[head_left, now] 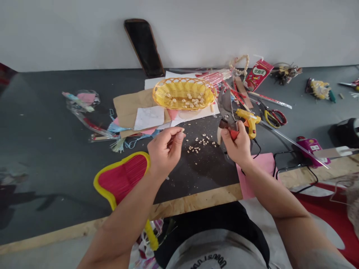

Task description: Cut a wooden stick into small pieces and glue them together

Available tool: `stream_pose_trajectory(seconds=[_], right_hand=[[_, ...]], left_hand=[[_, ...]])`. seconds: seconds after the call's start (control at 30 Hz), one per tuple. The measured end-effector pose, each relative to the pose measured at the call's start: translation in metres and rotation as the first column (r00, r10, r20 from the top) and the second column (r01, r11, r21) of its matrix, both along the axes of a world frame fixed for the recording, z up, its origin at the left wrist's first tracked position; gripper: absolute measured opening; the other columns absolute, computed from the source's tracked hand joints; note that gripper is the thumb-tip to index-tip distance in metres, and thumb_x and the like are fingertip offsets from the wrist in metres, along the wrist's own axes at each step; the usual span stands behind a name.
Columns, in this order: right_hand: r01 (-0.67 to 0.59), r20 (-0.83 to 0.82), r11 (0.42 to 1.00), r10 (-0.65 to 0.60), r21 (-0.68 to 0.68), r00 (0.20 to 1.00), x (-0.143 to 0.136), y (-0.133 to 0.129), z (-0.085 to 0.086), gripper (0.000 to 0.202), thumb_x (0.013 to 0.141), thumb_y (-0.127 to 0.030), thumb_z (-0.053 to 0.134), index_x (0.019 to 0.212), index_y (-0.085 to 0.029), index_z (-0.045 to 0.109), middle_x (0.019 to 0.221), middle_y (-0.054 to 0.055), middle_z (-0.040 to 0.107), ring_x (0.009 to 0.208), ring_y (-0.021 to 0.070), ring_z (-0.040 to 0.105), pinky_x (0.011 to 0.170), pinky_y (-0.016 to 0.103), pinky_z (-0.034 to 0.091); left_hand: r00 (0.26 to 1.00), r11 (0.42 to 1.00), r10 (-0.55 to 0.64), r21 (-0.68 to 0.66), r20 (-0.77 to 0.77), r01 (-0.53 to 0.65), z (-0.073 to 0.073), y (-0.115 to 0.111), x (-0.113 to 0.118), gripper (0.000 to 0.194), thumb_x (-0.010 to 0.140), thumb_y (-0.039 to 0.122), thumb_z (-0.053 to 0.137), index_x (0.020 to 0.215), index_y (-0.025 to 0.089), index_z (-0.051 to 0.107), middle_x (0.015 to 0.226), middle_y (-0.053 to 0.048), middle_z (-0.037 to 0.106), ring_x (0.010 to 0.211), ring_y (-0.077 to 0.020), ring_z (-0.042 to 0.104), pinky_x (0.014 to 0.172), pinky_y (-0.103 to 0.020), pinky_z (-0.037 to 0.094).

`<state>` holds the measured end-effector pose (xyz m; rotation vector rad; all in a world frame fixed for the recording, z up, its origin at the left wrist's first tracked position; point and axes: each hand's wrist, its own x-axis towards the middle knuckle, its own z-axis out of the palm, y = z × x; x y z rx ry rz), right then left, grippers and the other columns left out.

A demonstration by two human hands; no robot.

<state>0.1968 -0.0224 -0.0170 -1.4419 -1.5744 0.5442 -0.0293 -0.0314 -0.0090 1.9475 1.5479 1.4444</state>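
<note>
My left hand [166,149] is closed in a pinch above the dark tabletop. A small pale piece [183,130] shows between its thumb and fingertip. My right hand [238,144] is wrapped around the handles of a pair of pruning shears [226,102], whose wide metal blades point away from me. Between my hands, several short cream-coloured bits [204,140] are scattered on the table. Beyond them sits a yellow woven basket [183,84] with small pale clusters inside.
A yellow glue gun [249,121] and scissors [273,116] lie to the right, near a pink sheet [258,172]. A red-and-yellow fan-shaped piece [123,175] lies beside my left forearm. A phone [144,46] leans on the wall near a red drink carton [258,74].
</note>
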Motion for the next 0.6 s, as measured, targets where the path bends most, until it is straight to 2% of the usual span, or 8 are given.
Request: stream_pose_trajectory(seconds=[0.1, 0.2, 0.27, 0.3, 0.37, 0.47, 0.53, 0.6], right_hand=[[-0.134, -0.246, 0.985, 0.105, -0.106, 0.964, 0.000, 0.000, 0.005, 0.021, 0.092, -0.044, 0.058, 0.088, -0.025, 0.050, 0.075, -0.001, 0.060, 0.070, 0.0172, 0.061, 0.068, 0.033, 0.054], [-0.405, -0.588, 0.901, 0.244, -0.156, 0.771, 0.003, 0.000, 0.011, 0.017, 0.093, -0.042, 0.055, 0.095, -0.025, 0.052, 0.104, 0.005, 0.069, 0.091, 0.0216, 0.069, 0.078, 0.041, 0.058], [-0.526, -0.683, 0.840, 0.307, -0.133, 0.663, 0.005, -0.002, 0.014, 0.014, 0.092, -0.038, 0.053, 0.099, -0.026, 0.051, 0.127, 0.008, 0.064, 0.098, 0.0231, 0.070, 0.079, 0.044, 0.059], [-0.552, -0.674, 0.825, 0.340, -0.122, 0.656, 0.006, -0.004, 0.016, 0.016, 0.090, -0.035, 0.054, 0.103, -0.027, 0.050, 0.135, 0.008, 0.060, 0.098, 0.0230, 0.070, 0.078, 0.044, 0.060], [-0.537, -0.541, 0.838, 0.409, -0.096, 0.735, 0.006, -0.006, 0.017, 0.028, 0.087, -0.029, 0.056, 0.115, -0.028, 0.049, 0.143, 0.010, 0.053, 0.101, 0.0227, 0.070, 0.079, 0.042, 0.060], [-0.482, -0.097, 0.876, 0.481, 0.009, 0.871, 0.003, -0.009, 0.014, 0.037, 0.081, -0.014, 0.057, 0.117, -0.024, 0.054, 0.141, 0.015, 0.052, 0.119, 0.0271, 0.061, 0.095, 0.045, 0.054], [-0.486, 0.195, 0.870, 0.465, 0.079, 0.864, 0.000, -0.010, 0.010, 0.038, 0.076, -0.004, 0.054, 0.109, -0.022, 0.058, 0.145, 0.017, 0.048, 0.128, 0.0307, 0.053, 0.102, 0.050, 0.048], [-0.486, 0.373, 0.868, 0.418, 0.105, 0.828, -0.002, -0.010, 0.005, 0.042, 0.071, 0.001, 0.053, 0.106, -0.022, 0.059, 0.154, 0.016, 0.039, 0.130, 0.0340, 0.049, 0.103, 0.055, 0.045]], left_hand=[[1.000, 0.999, -0.020, -0.032, -0.009, 0.019, -0.003, 0.000, 0.001, 0.016, 0.093, 0.031, 0.060, 0.097, 0.020, 0.070, 0.082, -0.004, 0.077, 0.071, -0.0138, 0.070, 0.066, -0.024, 0.054], [1.000, 0.998, -0.015, -0.062, 0.007, 0.015, -0.004, 0.001, 0.001, 0.017, 0.093, 0.033, 0.060, 0.097, 0.020, 0.071, 0.084, -0.004, 0.077, 0.073, -0.0143, 0.071, 0.069, -0.025, 0.054], [1.000, 0.998, -0.014, -0.069, 0.018, 0.015, -0.004, 0.001, 0.001, 0.016, 0.093, 0.032, 0.062, 0.096, 0.019, 0.071, 0.085, -0.005, 0.077, 0.075, -0.0145, 0.071, 0.072, -0.025, 0.055], [1.000, 0.998, -0.012, -0.067, 0.019, 0.014, -0.004, 0.002, 0.001, 0.016, 0.093, 0.032, 0.062, 0.096, 0.019, 0.071, 0.086, -0.005, 0.077, 0.076, -0.0146, 0.072, 0.073, -0.025, 0.055], [1.000, 0.998, -0.010, -0.060, 0.022, 0.012, -0.004, 0.002, 0.000, 0.016, 0.093, 0.031, 0.062, 0.097, 0.019, 0.072, 0.086, -0.005, 0.077, 0.077, -0.0144, 0.072, 0.074, -0.025, 0.055], [0.996, 0.998, -0.011, -0.061, 0.089, 0.017, -0.006, 0.002, 0.000, 0.019, 0.094, 0.033, 0.060, 0.102, 0.019, 0.072, 0.084, -0.004, 0.077, 0.072, -0.0135, 0.071, 0.069, -0.024, 0.055], [0.988, 0.998, -0.006, -0.061, 0.157, 0.016, -0.008, 0.003, -0.001, 0.021, 0.094, 0.035, 0.060, 0.102, 0.018, 0.071, 0.082, -0.004, 0.076, 0.069, -0.0133, 0.070, 0.065, -0.024, 0.054], [0.981, 0.998, -0.002, -0.054, 0.196, 0.013, -0.009, 0.004, -0.001, 0.021, 0.094, 0.037, 0.061, 0.099, 0.018, 0.071, 0.079, -0.004, 0.075, 0.068, -0.0136, 0.070, 0.064, -0.024, 0.054]])
